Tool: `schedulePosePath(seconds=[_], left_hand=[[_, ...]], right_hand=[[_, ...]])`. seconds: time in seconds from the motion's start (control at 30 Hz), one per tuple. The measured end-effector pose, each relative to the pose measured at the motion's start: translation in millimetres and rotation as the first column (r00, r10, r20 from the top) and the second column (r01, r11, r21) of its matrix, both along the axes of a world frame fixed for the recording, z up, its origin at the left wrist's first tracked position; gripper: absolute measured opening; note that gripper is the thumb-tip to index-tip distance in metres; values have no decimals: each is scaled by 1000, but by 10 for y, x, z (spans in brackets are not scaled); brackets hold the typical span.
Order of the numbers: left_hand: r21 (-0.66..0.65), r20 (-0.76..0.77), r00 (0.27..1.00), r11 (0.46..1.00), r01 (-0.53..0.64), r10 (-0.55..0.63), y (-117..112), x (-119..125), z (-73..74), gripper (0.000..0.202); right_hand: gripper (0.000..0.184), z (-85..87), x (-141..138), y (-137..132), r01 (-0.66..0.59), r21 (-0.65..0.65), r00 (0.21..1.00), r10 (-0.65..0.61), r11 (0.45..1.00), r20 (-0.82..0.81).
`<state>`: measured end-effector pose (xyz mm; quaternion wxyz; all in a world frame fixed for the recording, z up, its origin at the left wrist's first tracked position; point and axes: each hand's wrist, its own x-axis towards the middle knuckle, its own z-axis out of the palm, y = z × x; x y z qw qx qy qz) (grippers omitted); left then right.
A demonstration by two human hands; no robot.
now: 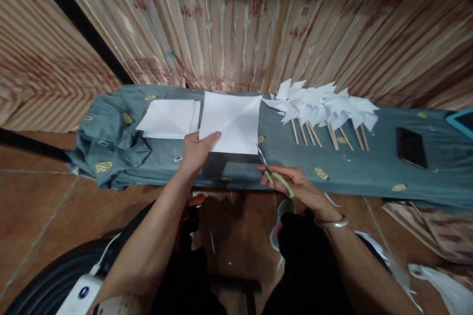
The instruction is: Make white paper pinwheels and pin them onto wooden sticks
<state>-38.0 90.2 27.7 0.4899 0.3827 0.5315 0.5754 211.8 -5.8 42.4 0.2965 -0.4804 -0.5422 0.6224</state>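
My left hand (197,150) pinches a white, nearly square sheet of paper (232,120) by its left edge, thumb on top. Faint diagonal creases run across the sheet. In my right hand (290,182) is a pair of scissors (273,175) with light green handles. The blades point up at the sheet's lower right corner and look very close to it; whether they touch, I cannot tell. To the left lies a stack of white paper (168,117). On the right, several white paper pinwheels (325,101) on thin wooden sticks lie overlapping.
A grey-green cloth (236,174) with yellow patterns covers the long narrow surface. A dark phone (411,147) lies at the right, near a blue-edged object (461,122). Behind hangs a striped curtain (236,24). A white power strip (80,295) is at lower left.
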Motion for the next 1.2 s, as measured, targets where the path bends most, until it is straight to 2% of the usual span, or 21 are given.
schedulePosePath(seconds=[0.33, 0.57, 0.87, 1.2], left_hand=[[-33, -53, 996, 997, 65, -67, -51, 54, -3, 31], [-38, 11, 998, 998, 58, -57, -66, 82, 27, 26], [-61, -1, 998, 996, 64, -64, -73, 68, 31, 24], [-77, 9, 998, 995, 69, -69, -71, 61, 28, 24]], right_hand=[[63, -25, -19, 7, 5, 6, 999, -5, 1000, 53], [54, -34, -4, 16, 6, 19, 998, -7, 1000, 60], [60, -65, 4, 4, 21, -24, 999, -20, 1000, 38], [55, -87, 9, 8, 2, -19, 1000, -2, 1000, 26]])
